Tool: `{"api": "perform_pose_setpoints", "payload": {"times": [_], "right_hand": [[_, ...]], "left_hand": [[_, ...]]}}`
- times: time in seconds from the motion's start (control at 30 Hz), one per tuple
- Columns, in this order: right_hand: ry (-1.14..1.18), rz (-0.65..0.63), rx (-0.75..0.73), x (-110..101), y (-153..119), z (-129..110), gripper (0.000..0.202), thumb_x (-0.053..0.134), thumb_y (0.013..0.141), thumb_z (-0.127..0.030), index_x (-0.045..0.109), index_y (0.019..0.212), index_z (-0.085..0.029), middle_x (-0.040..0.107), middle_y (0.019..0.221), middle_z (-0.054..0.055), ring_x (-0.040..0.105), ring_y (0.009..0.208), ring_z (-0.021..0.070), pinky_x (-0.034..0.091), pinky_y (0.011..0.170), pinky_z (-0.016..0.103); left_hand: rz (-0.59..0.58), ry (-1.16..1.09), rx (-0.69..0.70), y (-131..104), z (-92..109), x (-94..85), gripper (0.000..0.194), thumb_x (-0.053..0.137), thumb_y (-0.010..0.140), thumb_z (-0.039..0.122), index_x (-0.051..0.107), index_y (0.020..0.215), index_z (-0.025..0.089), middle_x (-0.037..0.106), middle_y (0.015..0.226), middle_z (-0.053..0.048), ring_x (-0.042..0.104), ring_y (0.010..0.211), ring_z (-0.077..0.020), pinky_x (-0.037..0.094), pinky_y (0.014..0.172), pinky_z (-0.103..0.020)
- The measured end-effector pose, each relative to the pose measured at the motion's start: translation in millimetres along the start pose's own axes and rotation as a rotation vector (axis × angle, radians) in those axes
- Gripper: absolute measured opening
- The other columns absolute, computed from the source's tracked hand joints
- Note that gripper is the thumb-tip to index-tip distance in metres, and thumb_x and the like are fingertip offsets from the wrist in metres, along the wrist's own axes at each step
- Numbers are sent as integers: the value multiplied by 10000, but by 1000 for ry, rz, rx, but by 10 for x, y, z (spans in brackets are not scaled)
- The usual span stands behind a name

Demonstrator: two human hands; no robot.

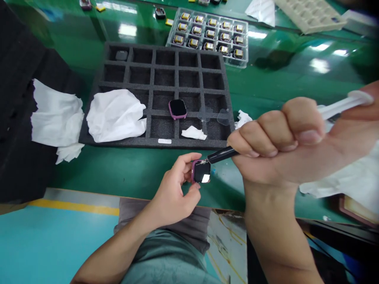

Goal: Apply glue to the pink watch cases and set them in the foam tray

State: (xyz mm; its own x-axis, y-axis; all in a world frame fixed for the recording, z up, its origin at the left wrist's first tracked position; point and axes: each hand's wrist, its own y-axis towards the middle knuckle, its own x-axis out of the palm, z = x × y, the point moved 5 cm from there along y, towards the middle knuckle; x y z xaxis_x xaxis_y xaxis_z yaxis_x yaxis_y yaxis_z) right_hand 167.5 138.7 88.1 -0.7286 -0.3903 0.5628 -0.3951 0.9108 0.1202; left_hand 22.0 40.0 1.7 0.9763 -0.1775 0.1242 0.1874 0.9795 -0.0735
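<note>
Between the fingers and thumb of my left hand [177,191] is a purple-framed watch [201,172], its dark screen facing up. My right hand [275,138] is wrapped round a black-handled tool [221,154], whose thin metal tip meets the upper left part of the watch screen. A white stick-like piece [343,106] passes by the thumb and index finger of the same hand; its lower end is hidden. Beyond my hands a second purple watch [178,109] lies on the dividers of a black foam tray [166,144].
A large white cloth [115,114] covers the tray's left front, and a crumpled wipe [194,133] and clear films lie at its right. Behind stands a clear tray [244,63] of small parts. White cloths [56,114] lie at the left, others at the right.
</note>
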Motion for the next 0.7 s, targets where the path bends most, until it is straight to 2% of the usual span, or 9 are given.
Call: {"api": "perform_pose_setpoints", "payload": {"times": [0.33,0.53,0.7], "right_hand": [[24,-23,33,-31,-13,32,581,772,820,-524,369,518,-234,177,470,-66,169,442,130,229,494,329],[47,4,47,-41,-26,46,573,718,866,-545,378,531,-227,173,476,-65,186,431,120,254,486,323],[27,11,34,-42,-33,24,589,758,836,-546,381,518,-223,173,468,-70,195,419,106,266,463,323]], "left_hand": [[-11,0,7,-2,-11,7,583,592,848,17,481,1385,216,686,1114,-63,724,1012,-208,556,902,-349],[-4,-5,0,-1,-4,5,584,592,844,8,485,1379,216,685,1129,-63,720,1036,-212,555,919,-357],[-6,2,1,8,-6,7,574,586,847,13,486,1377,213,693,1147,-68,716,1011,-200,551,892,-345]]}}
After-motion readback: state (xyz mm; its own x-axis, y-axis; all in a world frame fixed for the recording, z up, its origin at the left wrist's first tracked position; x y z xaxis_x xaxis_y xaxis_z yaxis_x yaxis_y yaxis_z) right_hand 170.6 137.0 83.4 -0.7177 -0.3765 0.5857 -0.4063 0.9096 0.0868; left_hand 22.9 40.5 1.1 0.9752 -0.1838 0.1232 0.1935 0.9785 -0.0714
